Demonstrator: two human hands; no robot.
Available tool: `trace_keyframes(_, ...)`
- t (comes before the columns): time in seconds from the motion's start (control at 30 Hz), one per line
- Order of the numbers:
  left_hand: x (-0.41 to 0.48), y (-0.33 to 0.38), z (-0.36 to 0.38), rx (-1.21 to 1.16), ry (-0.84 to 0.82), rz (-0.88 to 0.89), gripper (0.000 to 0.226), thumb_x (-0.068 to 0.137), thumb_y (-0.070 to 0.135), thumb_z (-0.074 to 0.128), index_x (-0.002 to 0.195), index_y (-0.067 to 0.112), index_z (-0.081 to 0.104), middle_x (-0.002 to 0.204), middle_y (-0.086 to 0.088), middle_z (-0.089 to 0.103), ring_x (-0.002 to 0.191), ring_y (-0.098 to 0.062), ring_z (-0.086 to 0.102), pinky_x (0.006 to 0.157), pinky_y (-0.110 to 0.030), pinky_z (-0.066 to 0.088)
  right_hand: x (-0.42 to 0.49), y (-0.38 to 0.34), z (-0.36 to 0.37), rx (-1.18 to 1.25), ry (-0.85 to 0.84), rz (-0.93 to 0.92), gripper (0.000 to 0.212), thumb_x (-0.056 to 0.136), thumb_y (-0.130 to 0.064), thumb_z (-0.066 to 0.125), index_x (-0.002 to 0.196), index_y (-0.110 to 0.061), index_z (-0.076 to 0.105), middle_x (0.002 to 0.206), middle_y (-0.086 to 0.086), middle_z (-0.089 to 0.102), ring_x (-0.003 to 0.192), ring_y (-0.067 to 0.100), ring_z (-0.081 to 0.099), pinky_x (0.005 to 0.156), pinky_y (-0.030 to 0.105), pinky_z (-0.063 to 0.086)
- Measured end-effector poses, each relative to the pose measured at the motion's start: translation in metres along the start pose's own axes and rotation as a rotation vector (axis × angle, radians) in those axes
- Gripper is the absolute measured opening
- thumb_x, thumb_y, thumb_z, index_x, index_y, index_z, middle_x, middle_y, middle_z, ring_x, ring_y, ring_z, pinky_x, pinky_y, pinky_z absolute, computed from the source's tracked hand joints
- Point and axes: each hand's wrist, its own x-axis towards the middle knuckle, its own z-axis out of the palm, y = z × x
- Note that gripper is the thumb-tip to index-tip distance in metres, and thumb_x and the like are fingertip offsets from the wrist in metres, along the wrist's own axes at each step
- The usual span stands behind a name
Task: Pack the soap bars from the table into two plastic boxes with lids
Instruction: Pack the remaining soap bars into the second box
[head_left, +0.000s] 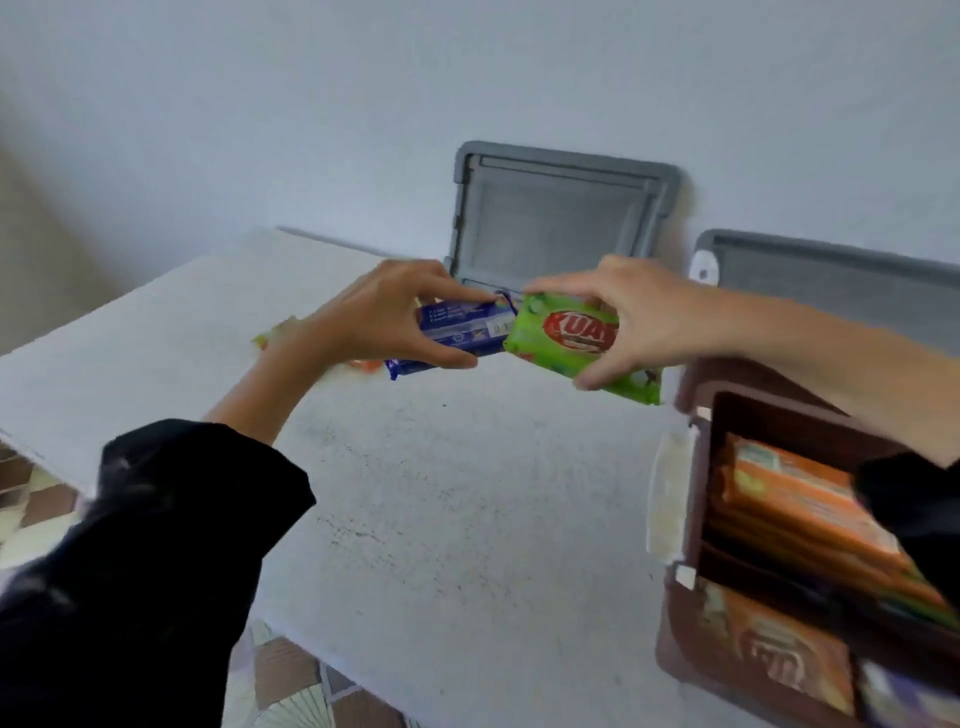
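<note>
Nearest, at the right edge of the tabletop (441, 519), stands an open brown plastic box (675, 654). Orange soap bars (800, 499) are stacked close inside it, and the right sleeve crosses above its opening. The sleeve could drag on the rim and shift the box toward the edge when the arm swings back.

Farther in, over the far middle of the tabletop, both hands are loaded. The left hand (384, 317) grasps a blue soap bar (462, 327) between thumb and curled fingers. A second blue packet seems to lie under it, though the blur leaves that uncertain. The right hand (649, 317) pinches a green soap bar (566, 338) by its long edges. The two bars meet end to end. Both wrappers look glossy, so a fingertip grip may slide, and a bump between the bars could knock one loose.

Behind the left wrist, loose packets (275, 332) lie toward the left edge, where the forearm could sweep them off.

At the far edge two grey lids (556, 218) (831, 280) lean on the wall. If the bars are stacked too high in the crowded box, a lid probably will not seat.
</note>
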Motion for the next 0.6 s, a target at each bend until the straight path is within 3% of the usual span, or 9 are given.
trace_keyframes(0.23, 0.060, 0.139, 0.038, -0.033, -0.135, 0.352, 0.074, 0.057, 0.073, 0.053, 0.124, 0.039, 0.054, 0.102, 0.004, 0.060, 0.089, -0.012, 0.058, 0.065, -0.022, 0.051, -0.155, 0.063, -0.017, 0.017, 0.035, 0.211, 0.094, 0.060, -0.038, 0.079, 0.137, -0.048, 0.027, 0.105, -0.003, 0.043, 0.097, 0.013, 0.042, 0.077, 0.023, 0.029)
trace_keyframes(0.37, 0.064, 0.191, 0.073, 0.023, -0.266, 0.493, 0.071, 0.059, 0.075, 0.050, 0.123, 0.044, 0.052, 0.101, 0.013, 0.057, 0.084, -0.003, 0.053, 0.064, -0.010, 0.040, -0.213, 0.091, 0.006, 0.076, -0.037, 0.300, 0.089, 0.055, -0.041, 0.082, 0.129, -0.041, 0.034, 0.096, -0.019, 0.037, 0.087, 0.003, 0.042, 0.073, 0.019, 0.034)
trace_keyframes(0.43, 0.060, 0.207, 0.090, 0.057, -0.322, 0.559, 0.069, 0.061, 0.074, 0.051, 0.123, 0.044, 0.052, 0.100, 0.014, 0.058, 0.084, -0.003, 0.054, 0.067, -0.015, 0.044, -0.232, 0.101, 0.022, 0.110, -0.110, 0.322, 0.086, 0.052, -0.047, 0.081, 0.122, -0.043, 0.032, 0.097, -0.024, 0.034, 0.091, -0.005, 0.041, 0.073, 0.013, 0.037)
trace_keyframes(0.53, 0.044, 0.222, 0.118, 0.105, -0.348, 0.681, 0.065, 0.063, 0.071, 0.050, 0.119, 0.039, 0.058, 0.093, 0.010, 0.062, 0.080, -0.008, 0.059, 0.063, -0.028, 0.053, -0.251, 0.110, 0.047, 0.092, -0.205, 0.325, 0.084, 0.055, -0.046, 0.081, 0.118, -0.045, 0.025, 0.107, -0.019, 0.031, 0.096, -0.001, 0.037, 0.085, 0.016, 0.041)
trace_keyframes(0.6, 0.033, 0.228, 0.138, 0.179, -0.390, 0.714, 0.066, 0.063, 0.071, 0.050, 0.117, 0.035, 0.060, 0.091, 0.010, 0.063, 0.076, -0.008, 0.061, 0.056, -0.025, 0.054, -0.256, 0.110, 0.065, -0.008, -0.240, 0.306, 0.085, 0.061, -0.048, 0.076, 0.128, -0.039, 0.024, 0.116, -0.013, 0.028, 0.108, 0.005, 0.033, 0.094, 0.020, 0.040)
